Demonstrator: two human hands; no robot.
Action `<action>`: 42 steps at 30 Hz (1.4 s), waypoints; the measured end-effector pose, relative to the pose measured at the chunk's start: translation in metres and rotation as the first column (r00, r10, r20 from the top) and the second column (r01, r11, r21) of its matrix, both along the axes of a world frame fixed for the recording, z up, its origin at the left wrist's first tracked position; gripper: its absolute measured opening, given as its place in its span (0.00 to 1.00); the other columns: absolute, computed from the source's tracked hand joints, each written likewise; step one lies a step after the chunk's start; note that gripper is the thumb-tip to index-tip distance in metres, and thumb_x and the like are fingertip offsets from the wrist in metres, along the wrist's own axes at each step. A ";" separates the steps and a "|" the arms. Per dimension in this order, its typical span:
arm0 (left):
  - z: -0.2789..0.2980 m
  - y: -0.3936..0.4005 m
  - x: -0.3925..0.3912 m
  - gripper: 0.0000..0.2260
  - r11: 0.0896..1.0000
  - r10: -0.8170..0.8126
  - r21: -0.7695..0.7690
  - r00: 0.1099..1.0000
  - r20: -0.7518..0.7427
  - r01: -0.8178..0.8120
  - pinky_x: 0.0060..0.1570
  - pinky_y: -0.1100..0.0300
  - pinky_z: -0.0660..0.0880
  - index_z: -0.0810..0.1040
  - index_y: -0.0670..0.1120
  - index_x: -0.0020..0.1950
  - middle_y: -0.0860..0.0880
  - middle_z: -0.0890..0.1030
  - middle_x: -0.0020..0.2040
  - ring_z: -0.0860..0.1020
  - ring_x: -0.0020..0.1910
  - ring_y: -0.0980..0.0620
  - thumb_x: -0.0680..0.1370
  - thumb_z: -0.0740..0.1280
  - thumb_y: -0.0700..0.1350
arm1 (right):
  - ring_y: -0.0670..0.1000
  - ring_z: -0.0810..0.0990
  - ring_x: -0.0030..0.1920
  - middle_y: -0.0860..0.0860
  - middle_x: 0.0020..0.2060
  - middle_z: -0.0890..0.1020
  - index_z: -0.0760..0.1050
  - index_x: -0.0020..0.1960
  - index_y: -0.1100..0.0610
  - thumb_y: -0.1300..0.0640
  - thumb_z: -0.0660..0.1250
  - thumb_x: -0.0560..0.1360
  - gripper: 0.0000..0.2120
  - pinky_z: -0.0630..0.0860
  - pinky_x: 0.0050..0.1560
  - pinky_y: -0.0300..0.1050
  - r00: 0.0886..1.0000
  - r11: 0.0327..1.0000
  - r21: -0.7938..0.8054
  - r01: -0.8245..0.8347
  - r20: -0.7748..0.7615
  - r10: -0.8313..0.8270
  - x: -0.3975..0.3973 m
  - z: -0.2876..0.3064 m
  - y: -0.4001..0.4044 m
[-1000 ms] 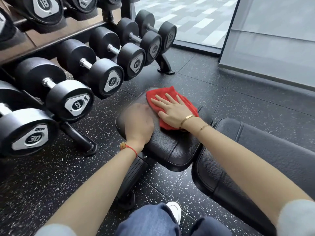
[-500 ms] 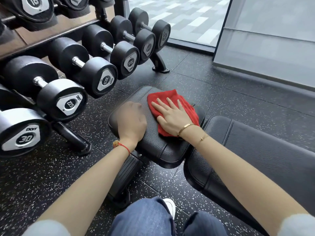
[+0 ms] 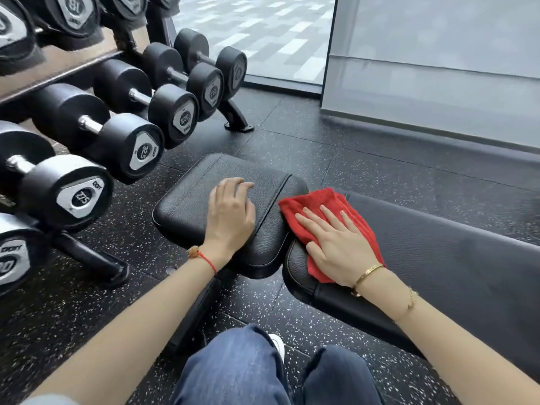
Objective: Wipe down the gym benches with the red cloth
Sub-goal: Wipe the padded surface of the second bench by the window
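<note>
Gym floor, dumbbell rack (image 3: 96, 135) alongside. Right hand (image 3: 336, 244) spread flat on red cloth (image 3: 315, 206), pressing it onto long bench pad (image 3: 438, 258) near seat gap. Left hand (image 3: 230, 217) loosely open on seat pad (image 3: 190, 200), likely bracing.

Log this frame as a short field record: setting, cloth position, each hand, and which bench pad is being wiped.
setting: gym floor beside a dumbbell rack
cloth: red cloth lies at the near end of the long back pad, beside the gap to the seat pad
right hand: flat on the cloth, fingers spread
left hand: rests on the seat pad, holds nothing
pad being wiped: long back pad
</note>
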State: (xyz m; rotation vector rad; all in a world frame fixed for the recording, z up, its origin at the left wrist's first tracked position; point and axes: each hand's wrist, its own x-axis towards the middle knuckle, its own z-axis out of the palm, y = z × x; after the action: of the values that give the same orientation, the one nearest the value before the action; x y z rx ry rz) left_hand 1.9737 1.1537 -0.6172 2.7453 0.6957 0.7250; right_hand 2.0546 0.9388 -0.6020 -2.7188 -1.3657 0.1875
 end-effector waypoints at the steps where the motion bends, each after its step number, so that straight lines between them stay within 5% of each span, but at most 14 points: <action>1: 0.000 -0.009 0.006 0.17 0.999 -0.033 -0.017 0.999 -0.006 0.033 0.70 0.47 0.64 0.76 0.44 0.65 0.45 0.75 0.65 0.70 0.69 0.44 0.77 0.60 0.43 | 0.49 0.46 0.79 0.40 0.78 0.51 0.49 0.79 0.42 0.46 0.50 0.80 0.27 0.40 0.77 0.53 1.000 1.000 0.006 0.028 0.001 -0.028 0.003 -0.002 0.002; 7: -0.011 -0.041 0.022 0.18 0.997 -0.074 -0.020 0.994 -0.075 0.073 0.71 0.47 0.63 0.76 0.47 0.64 0.48 0.76 0.66 0.70 0.68 0.47 0.77 0.57 0.48 | 0.55 0.50 0.78 0.48 0.79 0.52 0.51 0.79 0.48 0.47 0.50 0.81 0.27 0.45 0.77 0.58 0.933 0.934 -0.014 0.357 -0.029 -0.357 0.068 0.004 0.034; 16: -0.017 -0.040 0.024 0.18 0.998 -0.044 0.040 0.995 -0.087 0.047 0.70 0.46 0.64 0.75 0.48 0.63 0.47 0.76 0.64 0.72 0.65 0.45 0.75 0.56 0.49 | 0.54 0.50 0.79 0.45 0.79 0.53 0.50 0.79 0.45 0.43 0.42 0.75 0.32 0.45 0.77 0.56 0.987 0.987 0.023 0.161 0.016 -0.161 -0.008 -0.005 -0.033; 19: -0.016 -0.041 0.023 0.18 0.998 -0.045 0.036 0.995 -0.093 0.048 0.70 0.45 0.64 0.75 0.48 0.63 0.47 0.76 0.64 0.72 0.65 0.45 0.75 0.56 0.49 | 0.53 0.49 0.79 0.45 0.79 0.52 0.50 0.79 0.45 0.46 0.50 0.80 0.28 0.44 0.77 0.56 0.972 0.972 0.027 0.234 0.009 -0.235 0.021 -0.004 -0.020; 24: -0.013 -0.043 0.023 0.16 0.998 -0.045 0.037 0.994 -0.101 0.049 0.69 0.46 0.64 0.75 0.48 0.62 0.47 0.76 0.63 0.71 0.65 0.45 0.75 0.60 0.47 | 0.57 0.48 0.79 0.48 0.79 0.51 0.50 0.79 0.47 0.47 0.50 0.81 0.28 0.42 0.76 0.60 0.929 0.929 -0.006 0.370 -0.030 -0.370 0.061 0.001 0.026; 32: -0.013 -0.044 0.020 0.18 0.998 -0.067 -0.003 0.993 -0.098 0.067 0.72 0.45 0.60 0.75 0.46 0.67 0.46 0.75 0.68 0.69 0.70 0.45 0.78 0.61 0.45 | 0.55 0.48 0.79 0.47 0.79 0.51 0.48 0.80 0.47 0.46 0.51 0.79 0.30 0.43 0.77 0.57 0.970 0.970 0.039 0.240 0.026 -0.241 -0.013 -0.006 -0.036; 36: -0.013 -0.047 0.019 0.17 0.998 -0.061 0.007 0.992 -0.106 0.062 0.72 0.46 0.62 0.76 0.44 0.66 0.45 0.75 0.68 0.70 0.70 0.45 0.78 0.63 0.43 | 0.53 0.50 0.79 0.46 0.79 0.53 0.49 0.79 0.47 0.45 0.46 0.75 0.32 0.45 0.77 0.55 0.914 0.916 0.035 0.401 0.058 -0.402 -0.010 -0.008 -0.093; 42: -0.009 -0.089 0.026 0.15 0.988 -0.150 -0.041 0.988 -0.043 0.149 0.70 0.48 0.63 0.77 0.47 0.63 0.47 0.78 0.64 0.72 0.66 0.46 0.78 0.63 0.43 | 0.57 0.49 0.79 0.48 0.79 0.50 0.47 0.80 0.47 0.48 0.51 0.80 0.29 0.43 0.77 0.59 0.822 0.823 0.013 0.568 0.025 -0.568 0.046 -0.001 -0.098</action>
State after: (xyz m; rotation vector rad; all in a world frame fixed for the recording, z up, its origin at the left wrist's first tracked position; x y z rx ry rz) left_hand 2.0000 1.0646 -0.6260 2.7519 0.4999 0.6114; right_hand 2.1005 0.8408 -0.6030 -2.9816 -0.4929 0.0943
